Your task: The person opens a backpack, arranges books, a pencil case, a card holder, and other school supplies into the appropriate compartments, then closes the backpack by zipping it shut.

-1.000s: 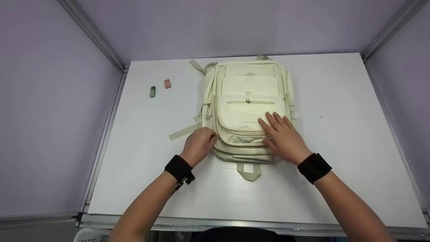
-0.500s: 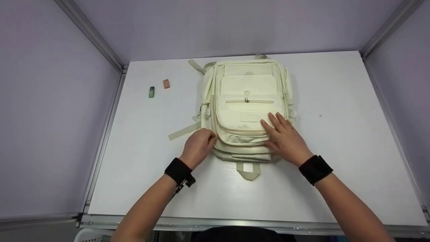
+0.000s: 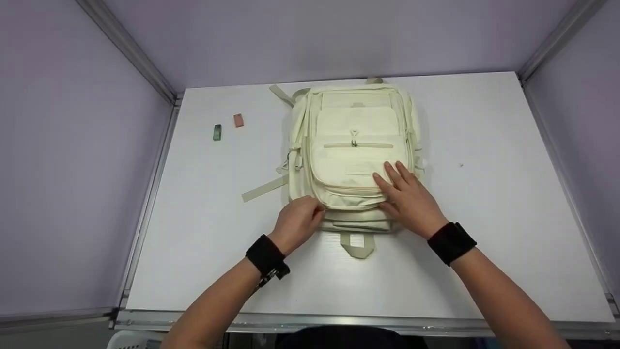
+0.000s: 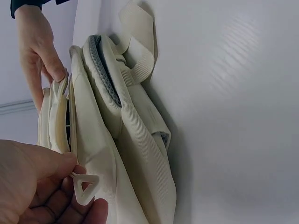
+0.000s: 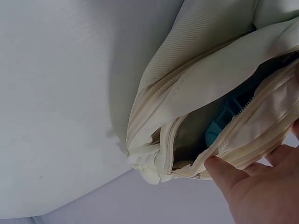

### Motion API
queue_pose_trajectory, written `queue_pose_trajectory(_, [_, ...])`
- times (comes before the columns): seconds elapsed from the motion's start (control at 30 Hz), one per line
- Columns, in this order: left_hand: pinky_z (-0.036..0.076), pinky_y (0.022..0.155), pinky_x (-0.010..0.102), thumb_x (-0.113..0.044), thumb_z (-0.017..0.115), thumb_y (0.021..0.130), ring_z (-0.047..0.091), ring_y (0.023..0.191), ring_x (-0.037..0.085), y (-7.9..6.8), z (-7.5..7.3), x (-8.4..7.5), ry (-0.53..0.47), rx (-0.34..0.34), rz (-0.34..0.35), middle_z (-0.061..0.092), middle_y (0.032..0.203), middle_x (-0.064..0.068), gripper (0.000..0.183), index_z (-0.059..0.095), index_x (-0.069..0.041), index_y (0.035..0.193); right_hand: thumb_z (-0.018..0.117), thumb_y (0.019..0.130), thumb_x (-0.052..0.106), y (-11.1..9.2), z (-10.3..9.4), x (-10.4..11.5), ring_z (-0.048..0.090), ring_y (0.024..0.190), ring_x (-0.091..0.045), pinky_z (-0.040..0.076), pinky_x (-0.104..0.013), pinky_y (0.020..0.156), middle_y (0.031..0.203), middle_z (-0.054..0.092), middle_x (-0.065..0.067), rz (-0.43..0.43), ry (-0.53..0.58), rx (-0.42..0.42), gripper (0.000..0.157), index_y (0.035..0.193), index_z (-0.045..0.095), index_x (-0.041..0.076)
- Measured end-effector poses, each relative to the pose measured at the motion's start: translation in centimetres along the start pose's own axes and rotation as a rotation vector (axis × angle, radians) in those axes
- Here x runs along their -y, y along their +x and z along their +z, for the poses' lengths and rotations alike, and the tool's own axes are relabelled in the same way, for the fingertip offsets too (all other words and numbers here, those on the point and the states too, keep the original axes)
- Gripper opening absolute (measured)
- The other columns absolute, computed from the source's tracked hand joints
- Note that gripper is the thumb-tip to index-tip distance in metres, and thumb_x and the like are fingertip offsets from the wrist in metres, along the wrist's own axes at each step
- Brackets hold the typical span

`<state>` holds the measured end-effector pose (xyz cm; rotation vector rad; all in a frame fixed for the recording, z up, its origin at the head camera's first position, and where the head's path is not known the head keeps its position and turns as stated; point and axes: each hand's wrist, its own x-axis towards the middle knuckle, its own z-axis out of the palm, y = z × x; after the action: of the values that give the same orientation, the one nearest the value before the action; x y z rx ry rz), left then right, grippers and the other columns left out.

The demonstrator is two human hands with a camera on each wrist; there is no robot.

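Observation:
A cream backpack (image 3: 358,116) lies front side up on a white table. At its near left edge my left hand (image 3: 296,222) pinches a zipper pull (image 4: 88,178) with a pale triangular tab, thumb against finger. My right hand (image 3: 411,198) rests on the lower right of the front pocket, fingers spread and its thumb at the zipped edge. The right wrist view shows this compartment gaping by the thumb (image 5: 224,175), with a teal object (image 5: 219,123) inside. Most of that object is hidden, so its kind is unclear.
Left of the backpack lie a small green block (image 3: 217,132) and an orange-pink block (image 3: 239,120). A loose strap (image 3: 264,189) spreads leftward, and a handle loop (image 3: 357,252) points toward me. Pale walls enclose the table. A white basket (image 3: 131,338) shows below the front edge.
My left hand has moved right and slightly toward me along the backpack's lower left corner, with the zipper pull. My right hand has stayed at nearly the same spot.

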<state>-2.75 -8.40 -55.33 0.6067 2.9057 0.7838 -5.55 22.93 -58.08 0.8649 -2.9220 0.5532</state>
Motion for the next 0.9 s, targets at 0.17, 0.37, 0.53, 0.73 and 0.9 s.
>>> queue_pose_trajectory(0.17, [0.052, 0.067, 0.031, -0.013, 0.067, 0.097, 0.065, 0.078, 0.016, 0.3, 0.8, -1.1, 0.065, -0.003, 0.043, 0.067, 0.083, -0.002, 0.010, 0.073, -0.013, 0.088, 0.073, 0.097, 0.027, 0.0, 0.0, 0.1, 0.014, 0.154, -0.040, 0.028, -0.058, 0.117, 0.167, 0.021, -0.019, 0.006, 0.005, 0.008, 0.074, 0.160, 0.036, 0.016])
queue_pose_trajectory(0.37, [0.052, 0.062, 0.032, -0.013, 0.067, 0.096, 0.065, 0.074, 0.016, 0.7, 1.1, -2.0, 0.118, -0.006, 0.064, 0.066, 0.079, -0.001, 0.013, 0.073, -0.013, 0.085, 0.073, 0.097, 0.028, 0.1, 0.0, 0.1, 0.014, 0.154, -0.040, 0.026, -0.057, 0.118, 0.167, 0.022, -0.019, 0.008, 0.010, 0.006, 0.073, 0.160, 0.037, 0.015])
queue_pose_trajectory(0.53, [0.052, 0.062, 0.032, -0.014, 0.068, 0.096, 0.065, 0.074, 0.015, 0.7, 0.9, -2.0, 0.094, 0.003, 0.036, 0.067, 0.080, -0.003, 0.012, 0.073, -0.014, 0.086, 0.073, 0.097, 0.028, 0.1, 0.0, 0.1, 0.014, 0.154, -0.040, 0.027, -0.057, 0.117, 0.167, 0.022, -0.019, 0.005, 0.009, 0.009, 0.073, 0.160, 0.037, 0.015])
queue_pose_trajectory(0.73, [0.051, 0.062, 0.031, -0.017, 0.070, 0.097, 0.064, 0.074, 0.013, 0.5, 0.6, -1.6, 0.050, -0.002, 0.007, 0.066, 0.081, -0.004, 0.010, 0.073, -0.015, 0.087, 0.074, 0.096, 0.028, 0.1, -0.1, 0.1, 0.016, 0.153, -0.041, 0.022, -0.060, 0.118, 0.166, 0.024, -0.020, 0.008, -0.006, -0.001, 0.073, 0.159, 0.039, 0.015])
queue_pose_trajectory(0.9, [0.051, 0.061, 0.030, -0.018, 0.070, 0.097, 0.063, 0.074, 0.012, 0.3, 0.5, -1.4, 0.054, 0.000, 0.008, 0.065, 0.082, -0.004, 0.010, 0.074, -0.014, 0.089, 0.074, 0.095, 0.033, 0.4, -0.3, 0.5, 0.018, 0.153, -0.040, 0.014, -0.057, 0.122, 0.164, 0.027, -0.023, 0.000, -0.020, -0.017, 0.073, 0.157, 0.042, 0.011])
